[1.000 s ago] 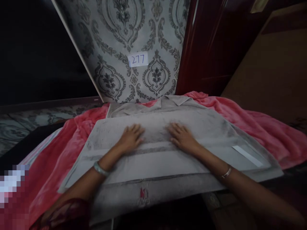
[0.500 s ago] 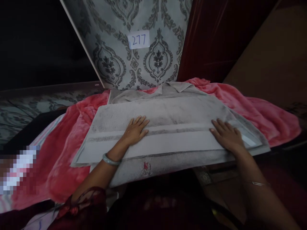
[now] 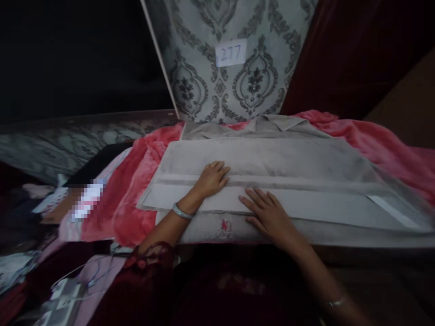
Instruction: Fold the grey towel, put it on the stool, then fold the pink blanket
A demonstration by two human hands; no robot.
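Observation:
A grey towel (image 3: 288,156) with a pale woven band lies folded in layers before me. My left hand (image 3: 212,178) rests on its left half, palm down with the fingers stretched. Close to the front fold is my right hand (image 3: 267,213), its fingers spread over the pale band near the middle. A small red motif (image 3: 224,225) shows on the lower layer that hangs at the front edge. Neither hand grips anything. Beneath the towel spreads a pink-red plush blanket (image 3: 136,194), visible on both sides and at the back.
A large dark screen (image 3: 78,59) stands at the back left. On the patterned wall (image 3: 254,86) is a paper marked 277 (image 3: 231,53). A white power strip (image 3: 63,301) with cables lies at the lower left, near scattered cloths.
My right hand has slid left from the towel's right end to near its middle. My left hand stays at about the same place on the towel. The view has turned left.

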